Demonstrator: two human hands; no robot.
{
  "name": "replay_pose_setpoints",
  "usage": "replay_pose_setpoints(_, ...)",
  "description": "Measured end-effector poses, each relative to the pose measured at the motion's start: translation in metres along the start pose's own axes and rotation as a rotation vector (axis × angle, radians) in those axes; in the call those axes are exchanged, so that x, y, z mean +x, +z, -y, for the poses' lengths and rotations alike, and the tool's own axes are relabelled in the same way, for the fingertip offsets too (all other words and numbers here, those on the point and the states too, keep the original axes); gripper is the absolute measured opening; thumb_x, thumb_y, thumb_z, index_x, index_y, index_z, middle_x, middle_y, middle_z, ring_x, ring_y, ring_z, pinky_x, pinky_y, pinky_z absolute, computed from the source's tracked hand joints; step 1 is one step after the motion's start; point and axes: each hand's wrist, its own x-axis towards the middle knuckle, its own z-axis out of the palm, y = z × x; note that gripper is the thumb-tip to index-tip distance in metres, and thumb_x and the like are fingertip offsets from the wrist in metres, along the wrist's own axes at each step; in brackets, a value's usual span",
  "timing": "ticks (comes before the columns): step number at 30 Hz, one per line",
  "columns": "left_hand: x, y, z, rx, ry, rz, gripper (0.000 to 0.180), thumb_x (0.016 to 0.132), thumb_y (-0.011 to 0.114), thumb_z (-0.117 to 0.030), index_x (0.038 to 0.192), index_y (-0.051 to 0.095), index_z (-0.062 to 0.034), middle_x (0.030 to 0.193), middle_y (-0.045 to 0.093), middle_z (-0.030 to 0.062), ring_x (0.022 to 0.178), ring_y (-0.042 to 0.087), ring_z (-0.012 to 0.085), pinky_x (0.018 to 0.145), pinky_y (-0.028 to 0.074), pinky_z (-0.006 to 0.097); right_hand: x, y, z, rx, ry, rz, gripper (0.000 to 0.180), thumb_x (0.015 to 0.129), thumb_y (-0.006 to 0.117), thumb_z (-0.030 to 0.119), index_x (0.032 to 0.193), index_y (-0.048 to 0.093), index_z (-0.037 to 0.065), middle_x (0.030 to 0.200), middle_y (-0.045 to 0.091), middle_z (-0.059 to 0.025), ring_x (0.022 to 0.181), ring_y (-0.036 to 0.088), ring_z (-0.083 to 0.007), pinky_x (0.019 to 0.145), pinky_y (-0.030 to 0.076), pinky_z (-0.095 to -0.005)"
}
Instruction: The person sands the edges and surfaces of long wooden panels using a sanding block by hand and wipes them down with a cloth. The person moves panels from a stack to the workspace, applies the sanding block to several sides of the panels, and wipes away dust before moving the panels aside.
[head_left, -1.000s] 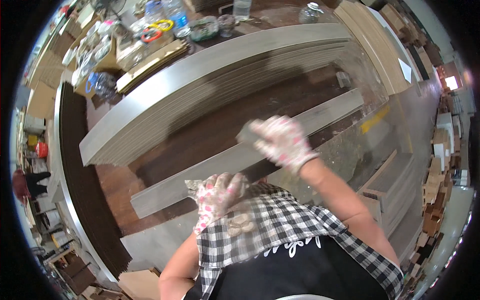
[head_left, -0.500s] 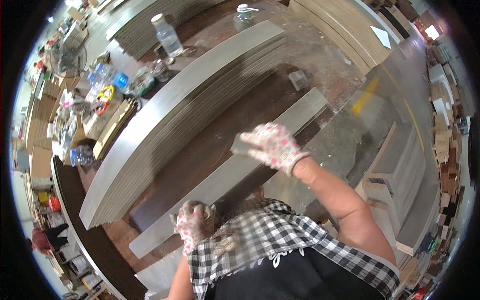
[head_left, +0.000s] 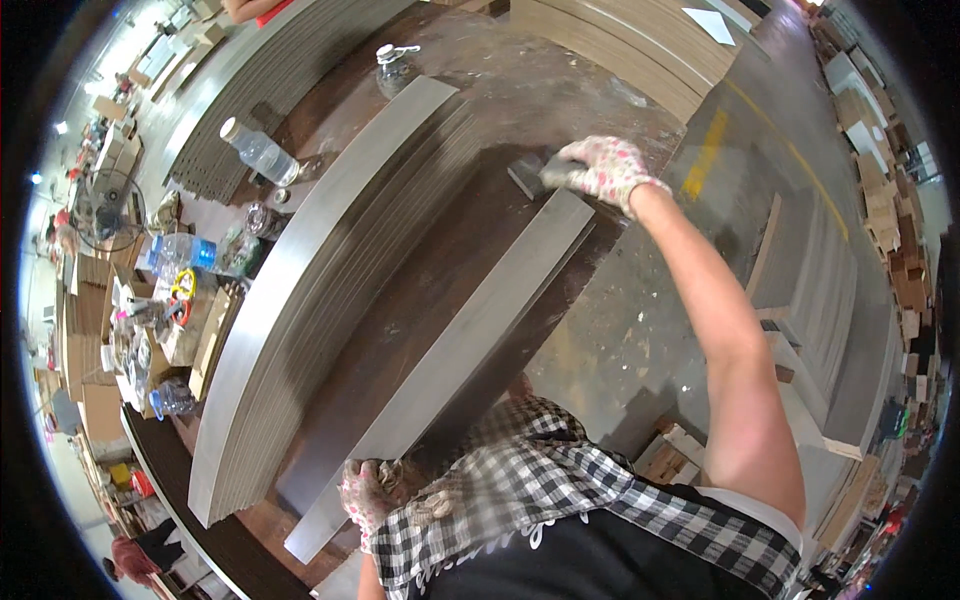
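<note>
Right hand: fingers closed round a grey pad, near the grey board's far end.
Left hand: fingers curled at the board's near end; whether they grip anything, cannot tell.
Grey block: beside the pad.
Grey board: lengthwise on the brown table.
Board stack: left of it.

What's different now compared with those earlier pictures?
The right hand has moved to the far end of the grey strip, close to the loose block, still holding the grey pad. The view has swung, so the strip slants more steeply. The left hand stays by the strip's near part.
</note>
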Motion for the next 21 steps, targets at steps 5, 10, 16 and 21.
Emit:
replay_pose_setpoints(5,0.0,-0.001,0.0,0.0,-0.011,0.005,0.048,0.052,0.084,-0.025,0.095,0.066,-0.0111,0.099,0.06,0.0078,0.093,0.061,0.031,0.075,0.051,0.043,-0.012,0.001,-0.034,0.278,-0.022,-0.079,0.063,0.081,0.069,0.061,0.121,0.069,0.012,0.124,0.066,-0.0133,0.119,0.06,-0.0307,0.103,0.045,-0.0387)
replay_pose_setpoints(10,0.002,-0.002,-0.005,0.036,-0.071,0.022,0.048,0.052,0.085,-0.018,0.095,0.067,-0.0102,0.1,0.06,0.0098,0.092,0.061,0.0328,0.076,0.052,0.044,-0.073,0.027,-0.065,0.432,0.076,-0.103,0.046,0.083,0.073,0.03,0.127,0.065,0.017,0.125,0.065,-0.01,0.119,0.06,-0.0288,0.105,0.044,-0.0383)
replay_pose_setpoints(16,0.001,-0.004,-0.003,0.063,-0.01,0.034,0.05,0.052,0.083,-0.014,0.098,0.063,-0.0103,0.102,0.057,0.0114,0.096,0.059,0.0358,0.078,0.05,0.046,-0.102,0.055,-0.066,0.471,0.119,-0.351,0.049,0.081,0.074,0.028,0.127,0.064,0.017,0.121,0.066,-0.0115,0.113,0.062,-0.0288,0.099,0.048,-0.0373)
replay_pose_setpoints(21,-0.002,-0.005,-0.006,0.081,0.01,-0.026,0.054,0.051,0.08,-0.014,0.1,0.059,-0.0092,0.104,0.054,0.0147,0.098,0.055,0.039,0.079,0.048,0.049,-0.138,0.099,0.008,0.371,0.072,-0.579,0.064,0.078,0.076,0.022,0.138,0.055,0.02,0.11,0.06,-0.0162,0.104,0.06,-0.0351,0.091,0.05,-0.0446)
